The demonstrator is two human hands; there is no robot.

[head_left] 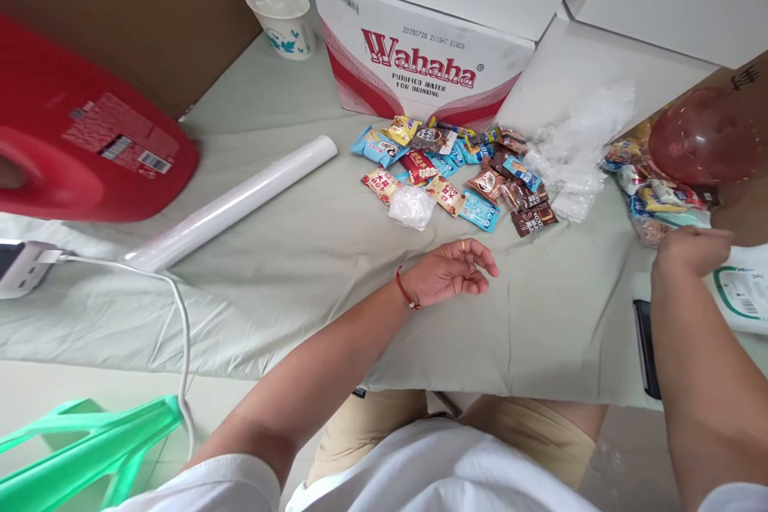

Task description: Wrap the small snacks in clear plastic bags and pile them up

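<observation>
My left hand (453, 268) rests palm-up just above the cloth, fingers loosely curled and apart, with nothing in it. Beyond it lies a loose pile of wrapped snacks (420, 168) in blue, red, brown and cream packets. A crumpled ball of clear plastic (411, 206) sits at the pile's near edge. At the far right, my right hand (690, 248) is closed at the near edge of a clear plastic bag of snacks (663, 196); its fingertips are partly hidden. Crumpled clear bags (579, 152) lie between the pile and that snack bag.
A white Wahaha box (423, 56) stands behind the pile. Leftward are a paper cup (288, 28), a white roll (240, 200), a red jug (90, 120) and a white cable (183, 320). On the right are a transparent red dome (702, 136), a phone (646, 348) and a white packet (747, 288).
</observation>
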